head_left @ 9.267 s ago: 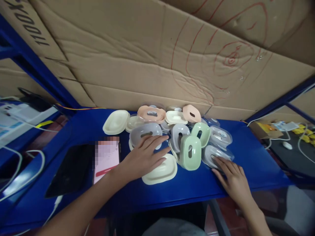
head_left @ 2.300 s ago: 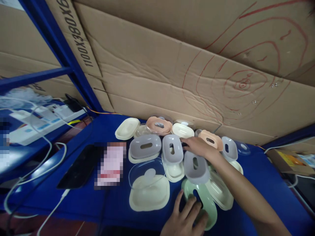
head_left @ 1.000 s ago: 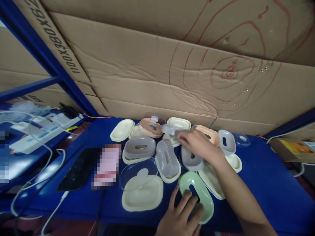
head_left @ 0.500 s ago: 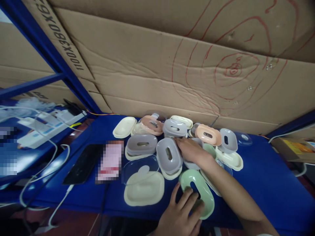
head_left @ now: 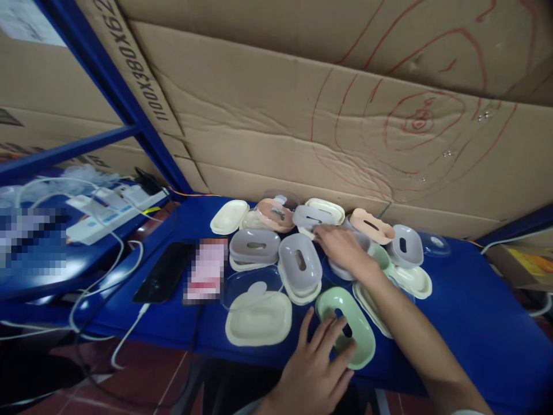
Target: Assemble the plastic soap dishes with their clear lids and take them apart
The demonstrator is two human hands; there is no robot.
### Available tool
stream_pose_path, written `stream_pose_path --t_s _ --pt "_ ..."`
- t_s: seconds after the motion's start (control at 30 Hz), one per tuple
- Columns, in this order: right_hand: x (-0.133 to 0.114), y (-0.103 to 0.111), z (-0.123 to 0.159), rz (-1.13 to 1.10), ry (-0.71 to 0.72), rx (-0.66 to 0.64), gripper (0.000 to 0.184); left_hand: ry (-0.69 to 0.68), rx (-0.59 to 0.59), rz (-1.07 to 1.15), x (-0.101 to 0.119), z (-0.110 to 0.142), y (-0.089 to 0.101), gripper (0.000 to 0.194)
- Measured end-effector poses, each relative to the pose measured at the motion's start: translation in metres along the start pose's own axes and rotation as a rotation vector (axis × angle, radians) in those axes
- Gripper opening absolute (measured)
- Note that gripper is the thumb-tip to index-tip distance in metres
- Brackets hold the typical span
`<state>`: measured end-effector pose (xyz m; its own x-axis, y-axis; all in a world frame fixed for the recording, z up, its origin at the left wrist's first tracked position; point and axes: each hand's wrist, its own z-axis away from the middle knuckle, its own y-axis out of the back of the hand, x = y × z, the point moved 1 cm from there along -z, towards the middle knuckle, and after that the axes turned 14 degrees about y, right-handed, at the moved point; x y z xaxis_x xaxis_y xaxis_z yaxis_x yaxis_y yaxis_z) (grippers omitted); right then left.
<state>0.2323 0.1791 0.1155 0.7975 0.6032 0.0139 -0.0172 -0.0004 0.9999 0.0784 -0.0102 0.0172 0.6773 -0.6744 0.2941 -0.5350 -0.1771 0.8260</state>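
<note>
Several oval plastic soap dishes lie spread over the blue table. My left hand (head_left: 317, 360) has its fingers spread over a green slotted dish (head_left: 360, 340), touching its left side. My right arm reaches across to the back, where my right hand (head_left: 343, 248) curls its fingers at the front edge of a grey slotted dish (head_left: 313, 215), which rests tilted over a cream base; its fingertips are partly hidden. Nearer me, another grey slotted dish (head_left: 301, 262) sits on a cream base. To its left, a grey dish (head_left: 256, 245) also rests on a cream base.
A cream base (head_left: 259, 323) lies in front under a clear lid (head_left: 239, 282). Peach dishes (head_left: 371, 226) stand at the back by the cardboard wall (head_left: 259, 115). A black phone (head_left: 162, 276) and a pink-screened phone (head_left: 205, 271) lie left, with white cables and a power strip (head_left: 116, 213).
Earlier the dishes stood bunched closer together. A second ago my right hand held the grey dish at the back; now it lies over a cream base. My left hand stays at the green dish.
</note>
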Motion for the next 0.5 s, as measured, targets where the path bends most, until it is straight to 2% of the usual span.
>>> stream_pose_path --t_s 0.17,0.27,0.37,0.43,0.5 --pt "0.023 0.026 0.016 -0.071 -0.076 0.158 0.039 0.102 0.101 -0.052 -0.002 0.009 0.012 0.036" --pt "0.022 0.053 0.045 -0.151 -0.018 0.252 0.04 0.157 0.14 -0.057 -0.011 0.022 0.025 0.038" --pt "-0.001 0.095 0.096 -0.17 0.068 0.397 0.039 0.288 0.223 -0.044 -0.028 0.037 0.042 0.034" --pt "-0.022 0.121 0.134 -0.13 0.077 0.482 0.039 0.381 0.28 -0.054 -0.042 0.047 0.054 0.029" --pt "-0.046 0.134 0.161 -0.058 0.077 0.575 0.041 0.445 0.284 -0.094 -0.054 0.055 0.063 0.026"
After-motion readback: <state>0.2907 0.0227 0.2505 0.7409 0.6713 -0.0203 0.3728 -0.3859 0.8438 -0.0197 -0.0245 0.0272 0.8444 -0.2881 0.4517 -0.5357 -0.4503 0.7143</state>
